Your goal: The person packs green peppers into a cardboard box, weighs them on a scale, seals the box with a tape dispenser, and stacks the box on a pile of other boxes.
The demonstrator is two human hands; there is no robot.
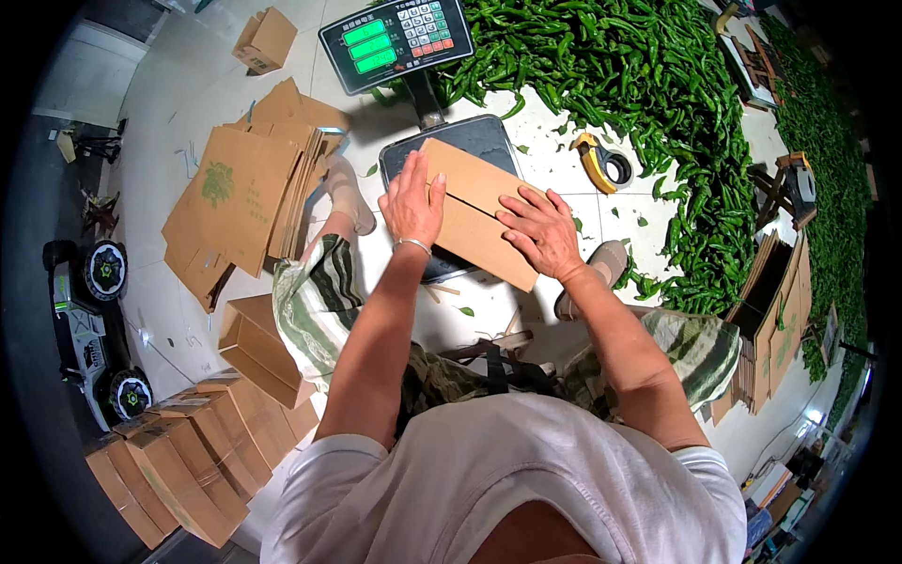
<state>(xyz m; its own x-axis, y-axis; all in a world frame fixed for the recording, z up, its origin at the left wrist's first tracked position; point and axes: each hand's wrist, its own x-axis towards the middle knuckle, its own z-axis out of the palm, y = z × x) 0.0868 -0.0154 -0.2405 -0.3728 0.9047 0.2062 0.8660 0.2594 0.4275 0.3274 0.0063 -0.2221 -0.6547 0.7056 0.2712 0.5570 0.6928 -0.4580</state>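
A cardboard box point(474, 235) lies tilted across a dark platform scale point(489, 138), its two top flaps folded in so that a narrow seam runs between them. My left hand point(413, 199) rests flat on the box's left end, fingers stretched out, a bracelet at the wrist. On the right end lies my right hand point(543, 228), its fingers spread over the flaps. Above the platform the scale's display head point(395, 39) glows green, with a keypad beside it. A yellow tape dispenser point(594, 164) with a dark roll sits on the floor to the right.
A large heap of green chili peppers point(601, 56) covers the floor ahead and right. Flattened cartons point(235, 188) are stacked at left, others point(775, 320) at right. An open carton point(263, 348) and a row of boxes point(188, 451) stand lower left, near a toy vehicle point(89, 329).
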